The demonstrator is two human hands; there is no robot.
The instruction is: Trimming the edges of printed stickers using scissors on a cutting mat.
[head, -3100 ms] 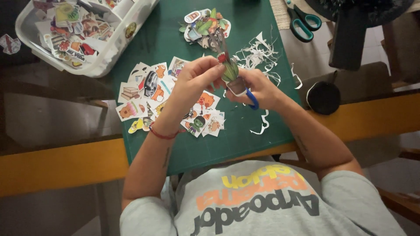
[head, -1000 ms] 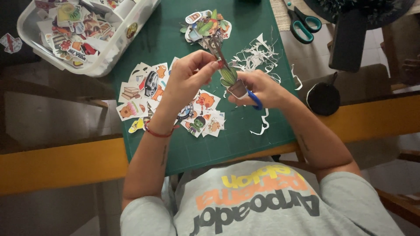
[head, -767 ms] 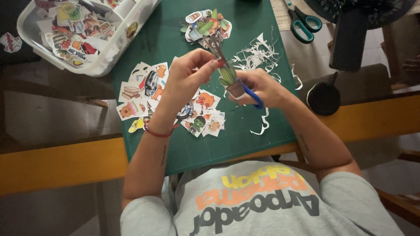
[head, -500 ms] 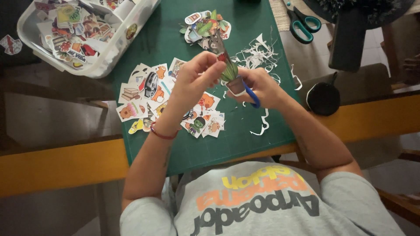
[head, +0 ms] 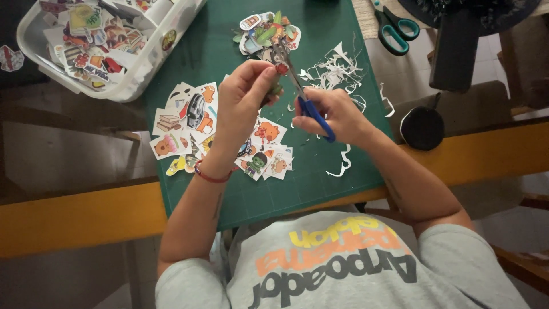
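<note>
Cutting mat point(head: 320, 171): dark green with a faint pale grid. On the mat, stickers point(head: 189, 123): multicoloured with white borders; paper scraps point(head: 337, 71): white. Scissors point(head: 311, 111) over the mat: blue handles, grey blades. Second scissors point(head: 394, 28) beyond the mat's far right corner: teal handles. Table edge point(head: 86, 214): yellow-orange. Wristband point(head: 210, 176): red.

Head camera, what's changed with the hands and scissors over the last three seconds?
The left hand has turned the small sticker a little while the right hand keeps working the blue-handled scissors around it. Neither let go. The cut stickers, paper scraps, green mat and teal scissors stayed put.
</note>
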